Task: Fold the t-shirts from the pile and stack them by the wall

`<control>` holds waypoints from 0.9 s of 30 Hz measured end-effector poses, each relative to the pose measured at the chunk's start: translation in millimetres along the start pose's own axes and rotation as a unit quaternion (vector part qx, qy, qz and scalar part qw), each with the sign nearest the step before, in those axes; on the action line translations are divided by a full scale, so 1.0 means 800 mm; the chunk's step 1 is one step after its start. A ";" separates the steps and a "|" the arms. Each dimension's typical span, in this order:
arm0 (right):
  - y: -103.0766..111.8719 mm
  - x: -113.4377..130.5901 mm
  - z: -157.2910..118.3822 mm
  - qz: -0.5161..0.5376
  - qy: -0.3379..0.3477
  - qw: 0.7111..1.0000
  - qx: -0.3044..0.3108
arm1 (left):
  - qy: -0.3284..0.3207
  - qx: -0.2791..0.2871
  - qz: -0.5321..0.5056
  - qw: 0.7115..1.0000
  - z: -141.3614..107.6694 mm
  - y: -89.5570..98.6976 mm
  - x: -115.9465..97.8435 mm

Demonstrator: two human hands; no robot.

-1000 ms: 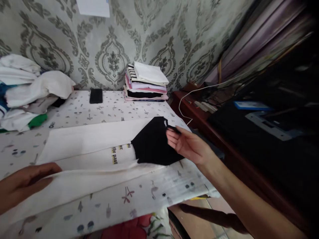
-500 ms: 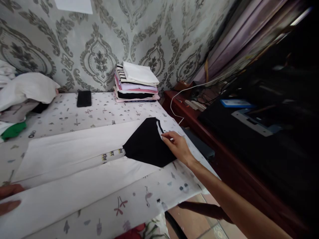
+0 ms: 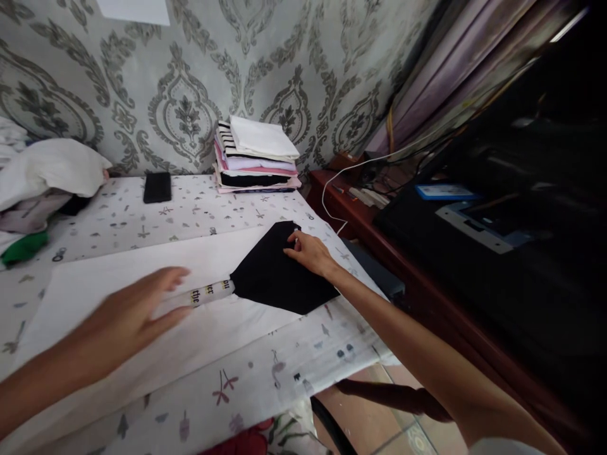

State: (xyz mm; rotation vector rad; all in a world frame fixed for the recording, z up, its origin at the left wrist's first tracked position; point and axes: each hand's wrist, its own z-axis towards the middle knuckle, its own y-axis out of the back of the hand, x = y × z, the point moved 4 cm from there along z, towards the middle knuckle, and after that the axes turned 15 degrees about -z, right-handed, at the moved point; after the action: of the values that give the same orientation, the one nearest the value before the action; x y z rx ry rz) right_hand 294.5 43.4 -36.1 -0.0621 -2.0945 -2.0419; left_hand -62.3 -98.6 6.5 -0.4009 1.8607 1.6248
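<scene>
A white shirt with a black upper part (image 3: 279,278) lies flat, its long sides folded inward. Dark lettering (image 3: 208,292) shows in the narrow gap between the folds. My right hand (image 3: 310,251) pinches the black part by its neckline, at the far right end of the shirt. Over the white left part, my left hand (image 3: 135,309) hovers with fingers spread and thumb apart, slightly blurred and holding nothing. Its forearm hides some of the near fold.
A stack of folded clothes (image 3: 256,158) stands against the patterned wall, with a black phone (image 3: 157,188) left of it. Loose clothes (image 3: 52,167) are heaped at far left. Right of the printed sheet (image 3: 190,212) is a reddish wooden desk (image 3: 327,189) with a white cable (image 3: 327,202).
My left hand has come in from the left edge to over the middle of the shirt. The right hand has shifted a little left and away from me along the neckline.
</scene>
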 end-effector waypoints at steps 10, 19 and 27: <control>-0.001 0.004 -0.019 0.042 0.000 0.999 -0.032 | -0.046 0.039 -0.040 0.997 0.155 -0.090 -0.075; 0.015 -0.027 -0.047 0.031 0.014 0.999 -0.018 | -0.058 0.016 0.030 0.998 0.177 -0.061 -0.072; 0.018 -0.058 -0.105 0.080 0.013 0.996 -0.037 | -0.109 0.062 0.043 0.991 0.255 -0.128 -0.132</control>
State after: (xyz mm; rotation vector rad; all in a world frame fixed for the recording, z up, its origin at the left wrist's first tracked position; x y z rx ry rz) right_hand 352.6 -33.7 -29.3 -0.2087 -1.9318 -2.0128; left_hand 131.3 60.4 -15.1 -0.0857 1.8209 1.5310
